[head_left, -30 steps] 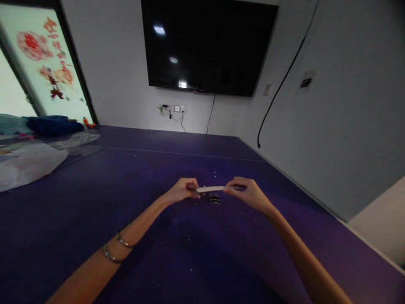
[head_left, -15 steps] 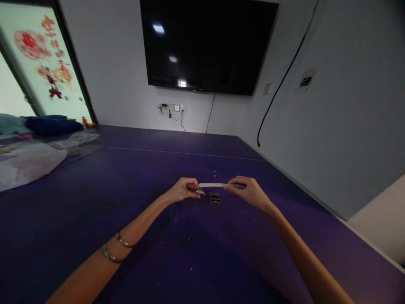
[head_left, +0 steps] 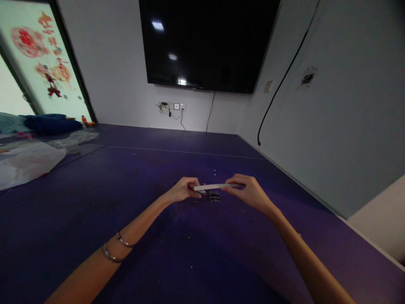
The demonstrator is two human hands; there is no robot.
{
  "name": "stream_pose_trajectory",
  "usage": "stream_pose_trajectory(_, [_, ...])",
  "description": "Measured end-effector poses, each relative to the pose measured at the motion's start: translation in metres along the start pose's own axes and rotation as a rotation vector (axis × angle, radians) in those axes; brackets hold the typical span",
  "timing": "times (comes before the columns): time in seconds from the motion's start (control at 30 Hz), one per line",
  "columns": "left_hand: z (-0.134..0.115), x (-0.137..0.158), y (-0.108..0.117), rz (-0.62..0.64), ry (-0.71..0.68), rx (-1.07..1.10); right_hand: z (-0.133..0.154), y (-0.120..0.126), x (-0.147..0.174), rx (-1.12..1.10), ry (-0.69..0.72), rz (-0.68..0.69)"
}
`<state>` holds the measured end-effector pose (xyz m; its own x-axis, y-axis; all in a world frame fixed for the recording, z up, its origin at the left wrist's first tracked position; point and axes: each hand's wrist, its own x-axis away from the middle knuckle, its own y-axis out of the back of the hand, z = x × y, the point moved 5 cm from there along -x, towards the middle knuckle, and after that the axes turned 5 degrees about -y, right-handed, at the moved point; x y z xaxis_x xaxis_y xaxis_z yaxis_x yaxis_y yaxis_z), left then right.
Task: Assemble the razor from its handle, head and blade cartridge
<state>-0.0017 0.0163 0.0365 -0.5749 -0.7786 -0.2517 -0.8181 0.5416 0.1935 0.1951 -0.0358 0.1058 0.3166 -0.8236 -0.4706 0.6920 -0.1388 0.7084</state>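
My right hand (head_left: 248, 190) is closed around one end of a slim, whitish, stick-like strip (head_left: 210, 186). The strip lies nearly level, and its far end reaches across in front of the fingers of my left hand (head_left: 185, 188). Pinched in my left fingertips is a small silvery thing (head_left: 202, 193), partly hidden beneath the strip; its kind is too small to make out. Whether the left fingers also grip the strip, I cannot tell. Just below and between both hands, a small dark square piece with pale marks (head_left: 214, 196) rests on the purple surface (head_left: 177, 261).
Small white specks (head_left: 214, 172) dot the surface. Clear and white plastic bags (head_left: 31, 162) and dark blue cloth (head_left: 52, 123) lie at the far left. A wall (head_left: 357, 139) rises at right, with a black cable (head_left: 281, 80) hanging along it. Ahead hangs a television (head_left: 209, 42).
The strip's left end has moved slightly left and down, now passing in front of my left fingers and covering more of the silvery thing. Both hands stay almost in place.
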Motion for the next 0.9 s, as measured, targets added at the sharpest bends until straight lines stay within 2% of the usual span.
stream_pose_trajectory(0.1, [0.0003,0.0002,0.0008,-0.003,0.010,0.004,0.0039,0.0008,-0.0001,0.048,0.041,-0.004])
stream_pose_trajectory(0.23, [0.0019,-0.0009,0.0007,0.010,0.008,0.046,0.0010,0.0047,-0.0002,0.105,0.028,-0.082])
stream_pose_trajectory(0.4, [-0.0005,-0.0009,0.0009,-0.019,0.010,0.017,0.0036,0.0003,0.0005,0.079,0.056,-0.020])
stream_pose_trajectory(0.63, [-0.0016,-0.0002,0.0007,-0.003,0.020,0.054,-0.0013,0.0015,-0.0004,0.067,0.032,-0.045])
stream_pose_trajectory(0.9, [0.0005,0.0005,-0.0004,-0.012,0.044,0.038,0.0028,0.0006,0.0007,0.104,0.101,-0.027])
